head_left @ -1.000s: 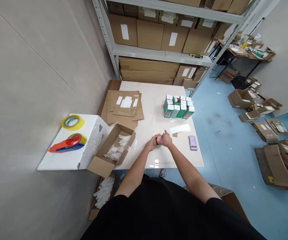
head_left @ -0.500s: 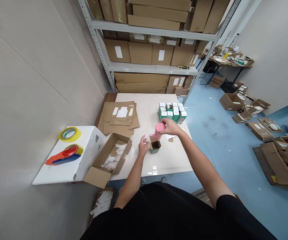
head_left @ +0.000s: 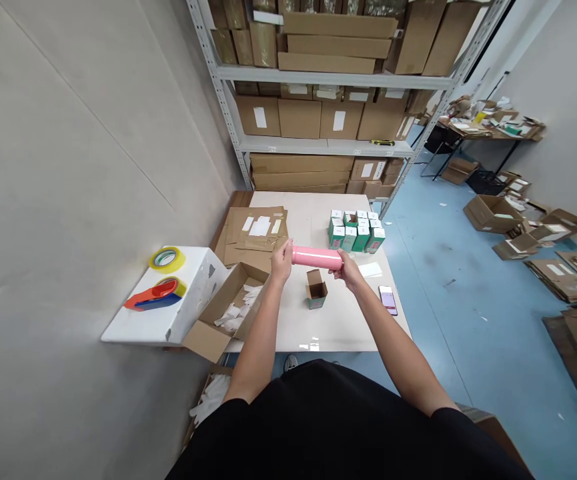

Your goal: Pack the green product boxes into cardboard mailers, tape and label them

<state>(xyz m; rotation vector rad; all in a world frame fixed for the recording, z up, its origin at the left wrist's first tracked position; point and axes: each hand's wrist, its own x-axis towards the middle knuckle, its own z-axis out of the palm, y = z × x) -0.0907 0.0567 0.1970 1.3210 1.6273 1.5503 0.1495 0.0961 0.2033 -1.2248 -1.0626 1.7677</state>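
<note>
A pink cylindrical bottle [head_left: 317, 257] is held level above the table, one end in each hand. My left hand [head_left: 282, 261] is closed on its left end. My right hand [head_left: 347, 269] grips its right end. Below the bottle stands a small green and brown carton [head_left: 317, 295], upright with its top flap raised and its inside visible. Beyond my right hand, several green and white cartons [head_left: 349, 238] are grouped in rows; one of them has its top open.
Flattened cardboard [head_left: 253, 230] lies at the table's left. An open cardboard box [head_left: 207, 339] with white wrapping is nearer me. Yellow tape [head_left: 167, 260] and an orange-blue tape dispenser [head_left: 153, 297] rest on a white block. A phone [head_left: 388, 301] lies at the right edge; a loaded shelf [head_left: 318, 143] stands behind.
The pink bottle has turned from upright over the small carton to lying level, raised. My left hand has left the carton's side and taken the bottle's left end. The view has shifted.
</note>
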